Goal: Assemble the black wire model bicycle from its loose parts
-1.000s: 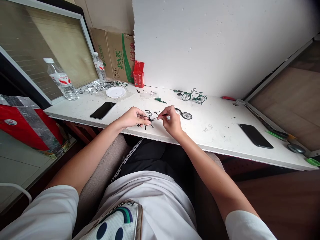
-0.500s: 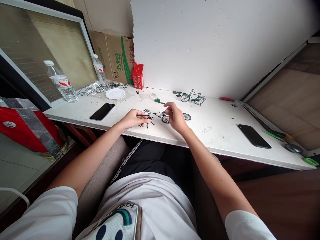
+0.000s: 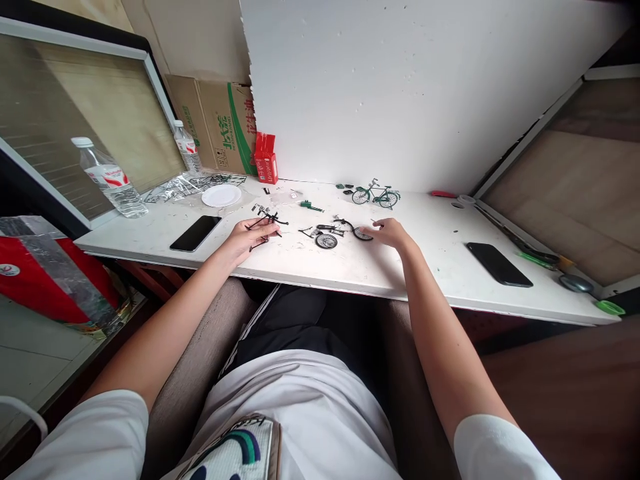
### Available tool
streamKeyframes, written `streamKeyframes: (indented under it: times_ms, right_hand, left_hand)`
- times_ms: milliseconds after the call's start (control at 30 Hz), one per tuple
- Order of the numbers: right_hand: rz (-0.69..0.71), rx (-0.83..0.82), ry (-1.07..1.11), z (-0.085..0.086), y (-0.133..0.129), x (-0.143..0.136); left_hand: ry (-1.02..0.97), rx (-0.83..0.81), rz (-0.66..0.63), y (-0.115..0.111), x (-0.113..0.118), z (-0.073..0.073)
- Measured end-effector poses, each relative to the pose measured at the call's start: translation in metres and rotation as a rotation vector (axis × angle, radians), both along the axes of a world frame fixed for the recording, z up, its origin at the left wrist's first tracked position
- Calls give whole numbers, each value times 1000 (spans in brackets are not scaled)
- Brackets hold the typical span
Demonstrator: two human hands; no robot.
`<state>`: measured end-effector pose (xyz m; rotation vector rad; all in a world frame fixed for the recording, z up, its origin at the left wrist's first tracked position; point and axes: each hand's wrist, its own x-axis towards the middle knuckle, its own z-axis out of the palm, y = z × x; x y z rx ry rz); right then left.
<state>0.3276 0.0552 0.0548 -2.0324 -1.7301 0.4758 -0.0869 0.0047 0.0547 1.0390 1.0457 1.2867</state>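
Observation:
My left hand [image 3: 246, 241] is closed on a black model bicycle frame [image 3: 270, 218], whose thin bars stick out past the fingers. My right hand [image 3: 393, 233] is at a small black spoked wheel [image 3: 361, 234] lying on the table. Its fingers look apart, with a fingertip over the wheel's right edge; I cannot tell whether they touch it. Between the hands lie a second spoked wheel [image 3: 327, 241], several thin black parts [image 3: 330, 230] and a curved black piece [image 3: 343, 222].
A green model bicycle [image 3: 376, 195] stands at the back, near a green part [image 3: 311, 206]. A phone [image 3: 196, 233], a white plate [image 3: 221, 195], a bottle [image 3: 111, 179] and a red box [image 3: 266, 159] are left. Another phone [image 3: 497, 264] lies right.
My right hand has moved right, off the black parts between the hands and over to the wheel. My left hand has turned the held frame a little. The view has shifted slightly.

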Motion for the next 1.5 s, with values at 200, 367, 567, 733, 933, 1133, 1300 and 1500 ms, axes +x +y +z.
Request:
streamKeyframes:
  times_ms: [200, 367, 567, 733, 933, 1133, 1300, 1500]
  right_hand:
    - [3, -80, -123, -5, 0, -3]
    - [33, -70, -125, -2, -1, -4]
    - [63, -140, -155, 8, -5, -4]
    - [89, -172, -177, 11, -5, -4]
    - [72, -187, -238, 9, -4, -8]
    - [99, -215, -264, 18, -11, -15]
    - [132, -283, -303, 26, -17, -20]
    - [112, 2, -398, 23, -15, -19]
  left_hand:
    - [31, -29, -61, -5, 10, -7]
    - [43, -39, -107, -2, 10, -15]
    - [40, 15, -12, 4, 13, -32]
    - [54, 25, 6, 2, 18, -33]
    - [60, -7, 3, -3, 21, -28]
    - [89, 13, -4, -3, 24, -29]
    - [99, 22, -26, -4, 26, -30]
    - [96, 24, -31, -2, 25, -31]
